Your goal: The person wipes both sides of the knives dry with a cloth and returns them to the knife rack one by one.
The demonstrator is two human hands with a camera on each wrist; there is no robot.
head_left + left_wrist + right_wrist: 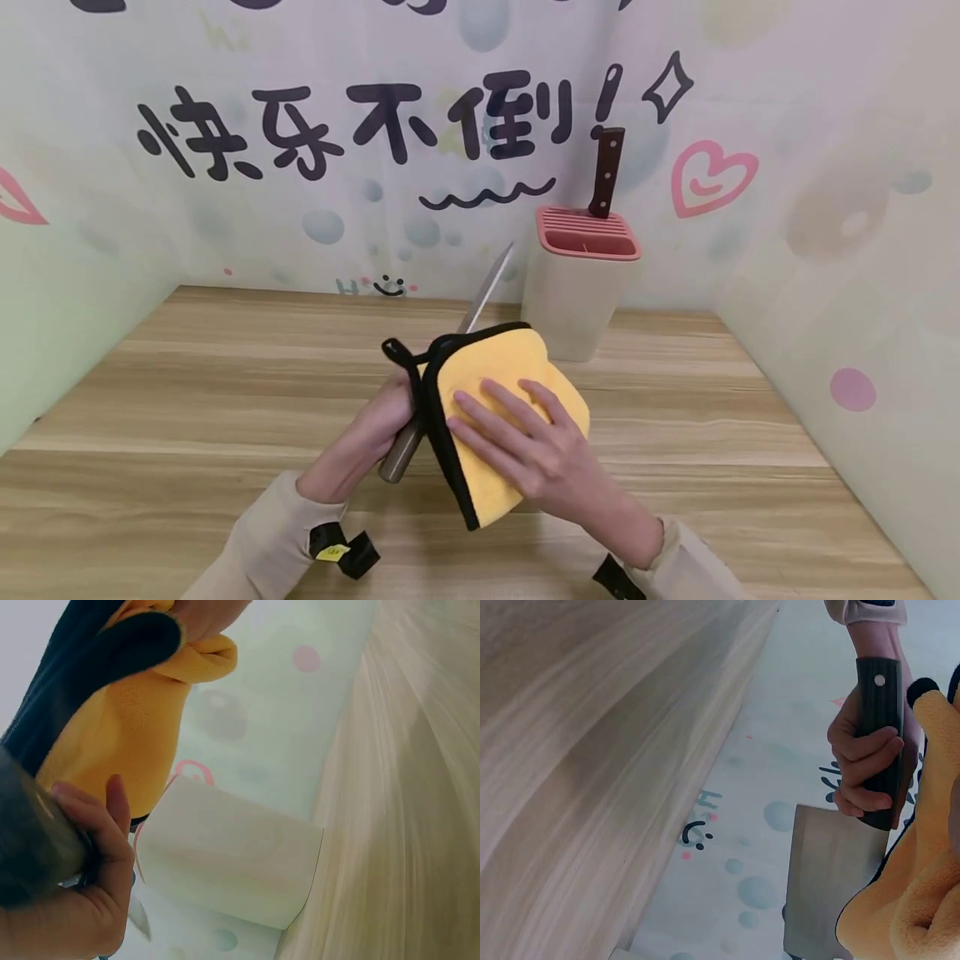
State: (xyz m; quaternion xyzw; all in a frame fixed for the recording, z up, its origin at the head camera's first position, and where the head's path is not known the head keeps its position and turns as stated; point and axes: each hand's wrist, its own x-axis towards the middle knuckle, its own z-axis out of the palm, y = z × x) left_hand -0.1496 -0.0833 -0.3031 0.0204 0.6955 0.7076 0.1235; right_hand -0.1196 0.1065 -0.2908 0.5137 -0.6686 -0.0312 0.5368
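Observation:
My left hand (386, 408) grips the dark riveted handle of a cleaver (825, 877), its fingers wrapped round it in the right wrist view. The broad metal blade points up and away, edge-on in the head view. Over part of the blade lies a yellow towel (487, 417) with black edging and a hanging loop. My right hand (536, 454) holds the towel against the blade, fingers spread across the cloth; its thumb is hidden in the head view. In the left wrist view the towel (127, 742) bunches near the right hand (210, 615).
A cream knife block (573, 300) with a pink slotted top stands at the back of the wood-grain table (262, 375). One dark-handled knife (606, 171) sticks up from it. A printed cloth backdrop (337, 233) encloses the back and sides.

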